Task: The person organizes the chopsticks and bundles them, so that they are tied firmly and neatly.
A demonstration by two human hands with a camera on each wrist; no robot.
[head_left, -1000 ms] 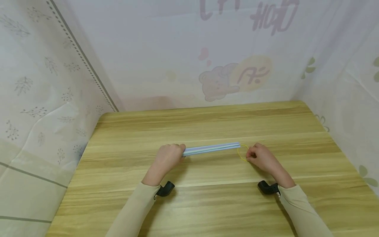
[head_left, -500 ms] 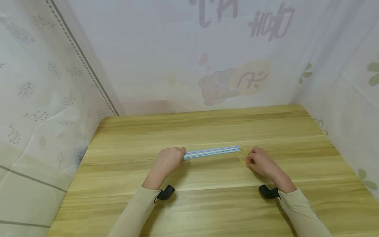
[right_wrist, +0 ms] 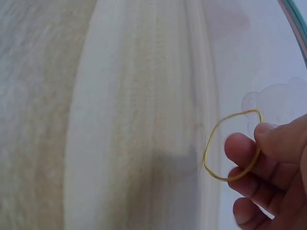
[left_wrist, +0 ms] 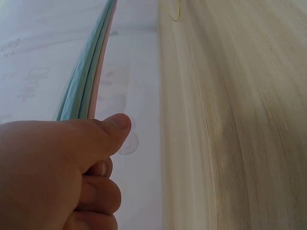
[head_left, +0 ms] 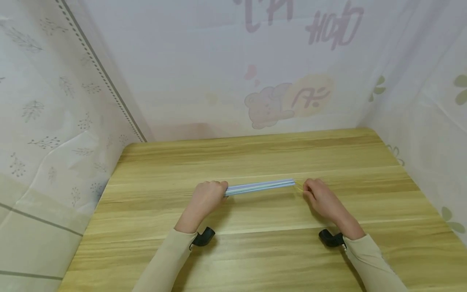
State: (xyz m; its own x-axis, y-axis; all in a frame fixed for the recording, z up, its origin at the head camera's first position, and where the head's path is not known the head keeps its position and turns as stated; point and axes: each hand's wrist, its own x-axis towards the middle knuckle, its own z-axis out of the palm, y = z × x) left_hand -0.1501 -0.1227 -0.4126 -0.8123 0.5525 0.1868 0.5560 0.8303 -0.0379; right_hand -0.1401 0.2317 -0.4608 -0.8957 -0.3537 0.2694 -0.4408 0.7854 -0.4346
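My left hand (head_left: 206, 200) grips one end of a bundle of long, thin pastel strips (head_left: 260, 187), blue, lilac and pale green; the left wrist view adds a pink edge. The bundle points right, held above the table, its gripped end hidden in the fist. Between thumb and fingers, my right hand (head_left: 323, 201) pinches a thin yellow rubber band (right_wrist: 206, 152), which hangs as a loose loop by the fingers in the right wrist view. In the head view the band lies between the bundle's free end and my right fingertips; whether it touches the strips I cannot tell.
A wood-grain table (head_left: 255, 259) spreads beneath both hands. Pale printed cloth (head_left: 204, 73) hangs behind it and along both sides. A black camera mount (head_left: 204, 237) sits at the left wrist, another black mount (head_left: 331, 238) at the right.
My right hand has turned slightly and its fingertips have risen; the yellow loop looks narrower in the head view. The left hand keeps its hold on the bundle. The head view has tilted a little.
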